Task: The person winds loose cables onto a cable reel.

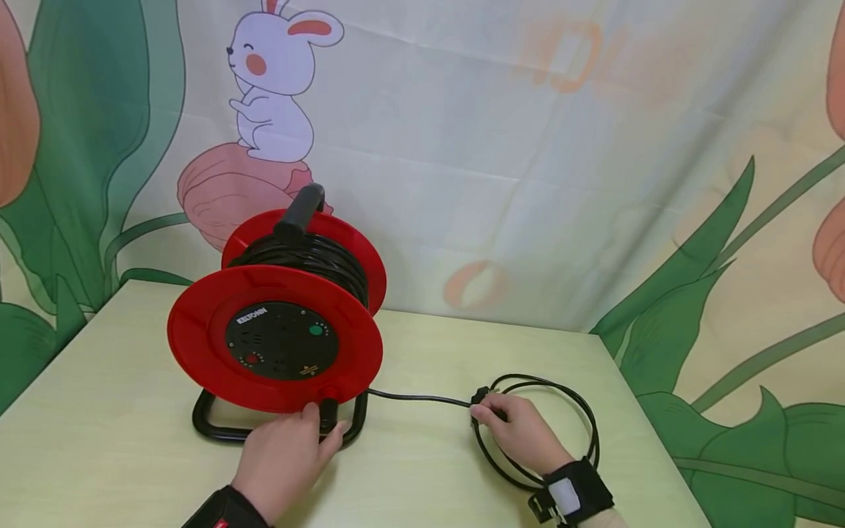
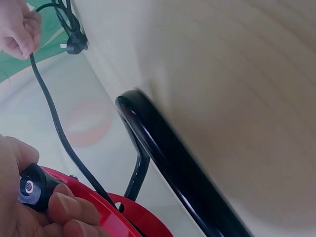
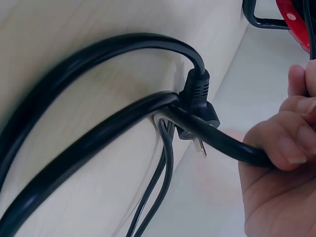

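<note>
Your left hand (image 1: 285,456) is gripping the small black crank knob (image 2: 30,186) on the lower rim of the red cable reel (image 1: 273,337), with thumb and fingers curled round it, so that grip is clenched on the knob. The reel is standing upright on its black tubular stand (image 1: 214,425) on the left half of the pale yellow-green bench (image 1: 99,411), its carry handle (image 1: 302,207) pointing up and the black socket panel (image 1: 282,340) facing you. Black cable (image 1: 416,398) is running from the bottom of the reel to the right across the bench to your right hand (image 1: 521,434), well apart from the reel. Your right hand is pinching that cable between thumb and curled fingers, just beside the black plug (image 3: 198,106), so this grip is grasping the cable. The rest of the cable is lying in loose loops (image 1: 581,411) on the bench around and behind your right hand, and the plug is resting against those loops. Behind the bench a printed cloth with a cartoon rabbit (image 1: 273,81) is hanging.
</note>
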`<action>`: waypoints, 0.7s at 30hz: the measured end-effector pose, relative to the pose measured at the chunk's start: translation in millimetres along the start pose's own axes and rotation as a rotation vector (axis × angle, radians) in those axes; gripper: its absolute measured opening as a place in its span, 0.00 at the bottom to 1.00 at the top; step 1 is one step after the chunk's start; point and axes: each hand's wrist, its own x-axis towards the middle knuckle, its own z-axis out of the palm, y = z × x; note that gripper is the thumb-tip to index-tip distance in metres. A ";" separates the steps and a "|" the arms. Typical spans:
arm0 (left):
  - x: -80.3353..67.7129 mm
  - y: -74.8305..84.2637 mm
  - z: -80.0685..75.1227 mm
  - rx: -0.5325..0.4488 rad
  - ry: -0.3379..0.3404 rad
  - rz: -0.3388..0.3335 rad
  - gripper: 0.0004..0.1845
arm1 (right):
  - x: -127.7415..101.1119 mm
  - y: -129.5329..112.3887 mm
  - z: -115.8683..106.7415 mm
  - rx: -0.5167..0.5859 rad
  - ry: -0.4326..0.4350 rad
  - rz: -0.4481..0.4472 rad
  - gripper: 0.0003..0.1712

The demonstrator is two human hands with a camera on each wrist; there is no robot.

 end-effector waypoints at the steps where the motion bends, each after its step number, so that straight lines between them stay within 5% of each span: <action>1: -0.2 0.0 -0.2 -0.002 -0.004 -0.002 0.22 | 0.0 0.1 0.9 0.000 -0.002 0.005 0.16; 15: -0.6 -3.4 0.5 -0.031 -0.064 -0.041 0.21 | -4.7 25.2 6.7 0.075 -0.024 0.155 0.21; 21: -0.7 -4.4 1.0 -0.041 -0.058 -0.044 0.21 | -11.1 32.4 1.2 0.000 0.013 0.200 0.22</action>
